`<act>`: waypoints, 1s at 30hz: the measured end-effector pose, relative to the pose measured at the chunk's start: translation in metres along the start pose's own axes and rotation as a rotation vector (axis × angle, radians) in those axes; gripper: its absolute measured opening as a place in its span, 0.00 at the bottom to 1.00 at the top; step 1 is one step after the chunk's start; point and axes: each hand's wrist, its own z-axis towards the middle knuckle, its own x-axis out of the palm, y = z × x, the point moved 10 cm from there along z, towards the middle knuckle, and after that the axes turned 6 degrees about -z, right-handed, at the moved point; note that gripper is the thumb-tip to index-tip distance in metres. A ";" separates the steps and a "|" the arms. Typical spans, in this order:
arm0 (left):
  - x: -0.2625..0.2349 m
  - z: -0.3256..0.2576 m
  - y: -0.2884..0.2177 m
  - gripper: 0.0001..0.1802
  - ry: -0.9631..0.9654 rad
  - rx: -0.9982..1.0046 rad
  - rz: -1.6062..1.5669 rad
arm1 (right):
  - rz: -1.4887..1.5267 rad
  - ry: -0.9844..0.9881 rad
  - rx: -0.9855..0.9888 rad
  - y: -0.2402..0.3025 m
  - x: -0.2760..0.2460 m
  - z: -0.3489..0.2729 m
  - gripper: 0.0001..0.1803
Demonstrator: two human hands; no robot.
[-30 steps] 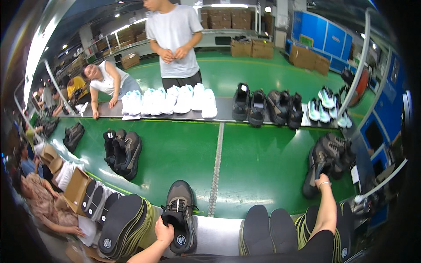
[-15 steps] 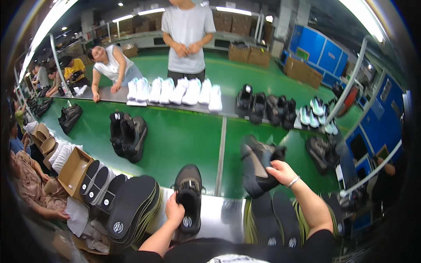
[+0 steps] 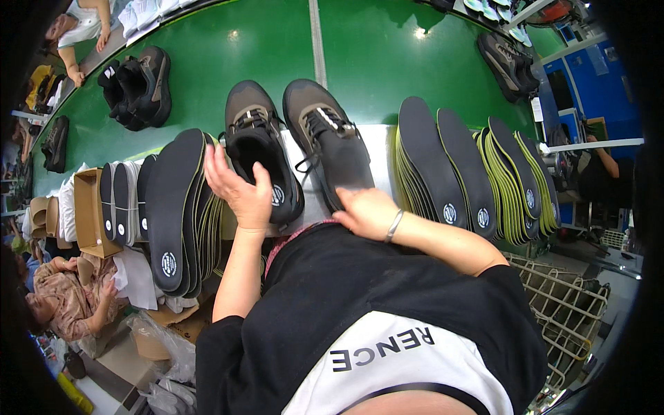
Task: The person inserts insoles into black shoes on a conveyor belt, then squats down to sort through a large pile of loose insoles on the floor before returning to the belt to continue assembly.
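Two dark brown and black lace-up shoes stand side by side, toes pointing away from me. The left shoe [image 3: 252, 111] has an insole with a pale round mark at its heel. My left hand [image 3: 238, 197] is at this shoe's collar, fingers spread along its left side and thumb apart over the opening. The right shoe [image 3: 321, 124] tilts slightly, its laces loose at the left. My right hand [image 3: 370, 213] grips its heel, with fingers bent over the collar. Stacks of black insoles with green edges flank the shoes, a left stack [image 3: 173, 214] and a right stack [image 3: 425, 159].
Beyond the metal ledge [image 3: 380, 145] runs a green belt [image 3: 373, 62], carrying a pair of dark shoes [image 3: 142, 86] at left and another pair [image 3: 508, 66] at right. An open cardboard box [image 3: 88, 207] stands left. A wire rack [image 3: 560, 304] is at lower right; co-workers sit left.
The right shoe has come from over the belt to beside the left shoe, with my right hand now at its heel. My left hand's fingers have spread. The view has tilted down.
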 end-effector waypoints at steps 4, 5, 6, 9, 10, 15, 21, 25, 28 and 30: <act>0.019 -0.011 -0.069 0.35 0.303 0.327 -0.335 | 0.082 -0.267 0.151 -0.034 -0.054 -0.015 0.17; 0.034 -0.016 -0.081 0.36 0.397 0.309 -0.374 | 0.112 -0.352 0.212 -0.048 -0.066 -0.018 0.19; 0.047 -0.017 -0.089 0.37 0.436 0.283 -0.341 | 0.071 -0.433 0.180 -0.056 -0.073 -0.017 0.23; 0.086 -0.018 -0.100 0.37 0.507 0.311 -0.227 | 0.064 -0.465 0.118 -0.066 -0.071 0.003 0.35; 0.098 -0.015 -0.097 0.35 0.553 0.298 -0.258 | 0.092 -0.501 0.050 -0.064 -0.068 0.011 0.36; 0.129 0.003 -0.046 0.27 0.678 -0.247 -0.655 | 0.244 -0.658 -0.098 -0.072 -0.057 0.041 0.24; 0.156 -0.011 -0.006 0.29 0.726 -0.682 -0.964 | 1.089 -0.466 0.018 -0.089 -0.038 0.074 0.13; 0.160 -0.012 -0.008 0.31 0.810 -0.738 -0.934 | 1.433 -0.384 0.092 -0.092 -0.021 0.080 0.13; 0.159 -0.012 -0.008 0.32 0.807 -0.750 -0.955 | 1.402 -0.407 0.090 -0.095 -0.020 0.082 0.13; 0.159 -0.012 -0.009 0.32 0.800 -0.743 -0.962 | 1.360 -0.437 0.065 -0.094 -0.024 0.080 0.13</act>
